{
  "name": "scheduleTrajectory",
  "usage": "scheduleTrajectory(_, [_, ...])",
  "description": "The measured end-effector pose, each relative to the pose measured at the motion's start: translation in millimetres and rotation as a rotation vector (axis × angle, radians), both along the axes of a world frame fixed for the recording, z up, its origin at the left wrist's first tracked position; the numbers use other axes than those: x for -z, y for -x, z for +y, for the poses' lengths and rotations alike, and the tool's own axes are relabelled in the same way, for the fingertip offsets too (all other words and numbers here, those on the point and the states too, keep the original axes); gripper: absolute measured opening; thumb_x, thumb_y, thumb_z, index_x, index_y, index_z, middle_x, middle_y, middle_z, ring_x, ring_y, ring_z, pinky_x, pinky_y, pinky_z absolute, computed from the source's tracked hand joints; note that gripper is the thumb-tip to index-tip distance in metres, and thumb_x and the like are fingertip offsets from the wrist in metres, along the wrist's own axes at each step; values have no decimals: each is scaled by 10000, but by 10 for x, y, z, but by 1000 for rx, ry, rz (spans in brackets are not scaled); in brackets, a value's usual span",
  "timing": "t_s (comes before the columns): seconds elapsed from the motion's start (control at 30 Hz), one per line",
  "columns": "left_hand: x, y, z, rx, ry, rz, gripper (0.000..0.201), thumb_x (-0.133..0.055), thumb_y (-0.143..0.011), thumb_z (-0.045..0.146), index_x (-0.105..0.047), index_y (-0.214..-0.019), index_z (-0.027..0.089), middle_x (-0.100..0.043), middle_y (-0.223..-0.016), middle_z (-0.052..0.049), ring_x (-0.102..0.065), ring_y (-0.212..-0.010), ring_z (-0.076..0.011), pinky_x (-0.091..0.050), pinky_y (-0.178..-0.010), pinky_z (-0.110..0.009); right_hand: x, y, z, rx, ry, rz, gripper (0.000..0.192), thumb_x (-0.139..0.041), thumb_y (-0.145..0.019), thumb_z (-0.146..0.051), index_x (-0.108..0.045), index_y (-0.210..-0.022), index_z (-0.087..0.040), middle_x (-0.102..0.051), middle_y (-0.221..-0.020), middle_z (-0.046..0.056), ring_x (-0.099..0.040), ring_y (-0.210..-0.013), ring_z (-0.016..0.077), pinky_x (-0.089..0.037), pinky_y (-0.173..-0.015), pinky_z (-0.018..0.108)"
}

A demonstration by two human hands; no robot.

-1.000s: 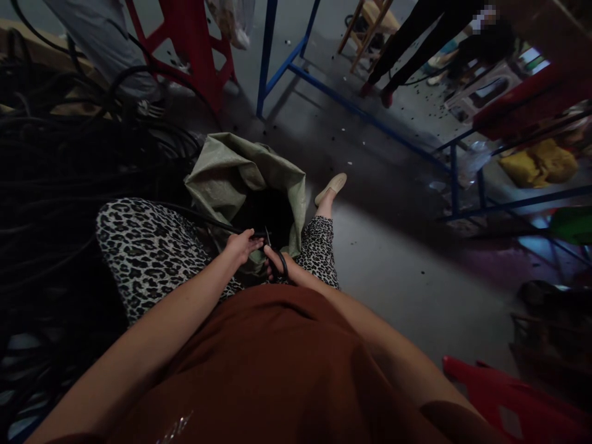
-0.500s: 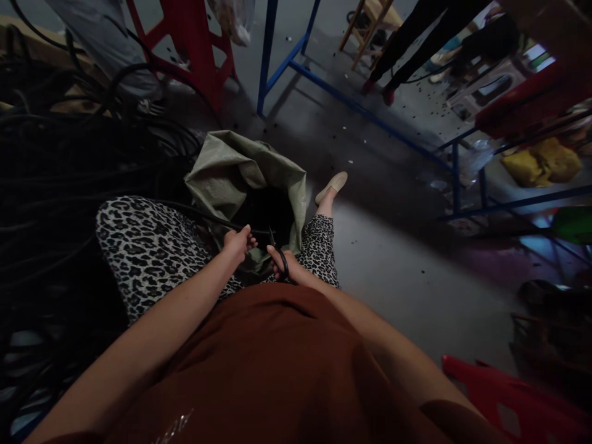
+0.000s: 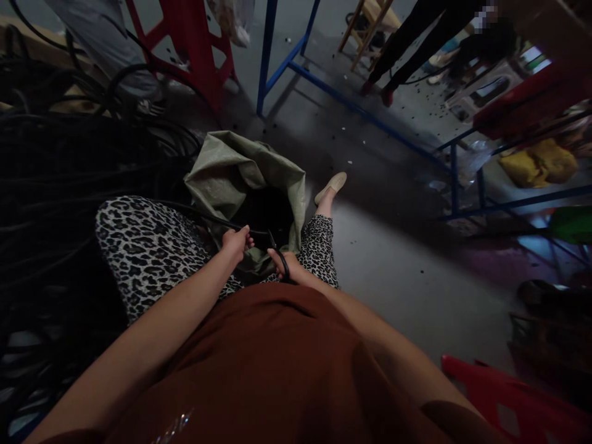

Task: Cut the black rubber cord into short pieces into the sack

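Between my legs stands an open woven sack (image 3: 222, 163), pale green-grey, its inside dark. My left hand (image 3: 237, 242) is closed round a long black rubber strip (image 3: 210, 216) that comes in from the left over my knee, its end over the sack's mouth. My right hand (image 3: 289, 265) grips black-handled scissors (image 3: 283, 266), fingers in the loops. The blades point up and away from me, close to the strip's end. Whether they are parted is too dark to tell.
A large tangle of black strips (image 3: 55, 160) lies to my left. Beyond the sack are a red stool (image 3: 198, 55) and a blue metal frame (image 3: 324, 89). Co-workers' legs (image 3: 407, 46) show farther off. Another red plastic piece (image 3: 499, 388) is at lower right.
Both hands keep nearly the same place. My left hand has shifted very slightly left, and the scissors have dipped a little. The sack stays put.
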State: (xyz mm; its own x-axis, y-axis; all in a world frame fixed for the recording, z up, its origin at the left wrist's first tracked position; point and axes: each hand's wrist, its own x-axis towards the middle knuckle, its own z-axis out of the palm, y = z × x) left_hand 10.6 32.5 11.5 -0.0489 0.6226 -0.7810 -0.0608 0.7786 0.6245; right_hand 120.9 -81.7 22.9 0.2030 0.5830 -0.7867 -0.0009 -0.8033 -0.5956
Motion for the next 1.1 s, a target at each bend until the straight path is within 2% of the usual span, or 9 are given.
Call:
scheduleTrajectory(0.17, [-18,14,3,-25,-1,-47,165,-586,-819,133,-434,-756,154,-542,-613,8,-569,-475,-97,-518,-494,-254,-21,-22,-16,45,68,-12,500,-538,-842,-582,-466,-595,-154,-436,-388,-37,-420,-273,70,-305,-273,161])
scheduleTrajectory(0.37, [-23,-8,17,-60,-29,-87,137,-549,-841,127,-440,-760,145,-553,-595,-12,-599,-488,-120,-517,-512,-252,48,-69,-71,65,129,58,460,-498,-866,-589,-504,-728,-150,-496,-455,-25,-475,-319,94,-387,-325,187])
scheduleTrajectory(0.67, [-54,-21,7,-104,-30,-163,174,-581,-819,114,-424,-757,155,-559,-584,-8,-611,-494,-133,-536,-545,-276,146,0,-38,58,58,199,450,-460,-903,-555,-544,-800,-125,-572,-555,18,-557,-402,110,-461,-410,200])
scheduleTrajectory(0.83, [-36,-30,-12,-84,-16,-177,143,-580,-819,117,-448,-769,142,-572,-592,-23,-613,-495,-138,-540,-550,-289,208,17,13,53,37,173,489,-443,-901,-573,-545,-782,-110,-577,-547,36,-569,-405,127,-469,-432,222])
scheduleTrajectory(1.1, [-7,-38,-32,-76,12,-162,132,-598,-806,128,-469,-783,136,-577,-599,-33,-622,-502,-148,-552,-583,-308,65,43,58,39,69,109,570,-419,-860,-618,-595,-761,-84,-636,-593,88,-633,-486,132,-470,-503,203])
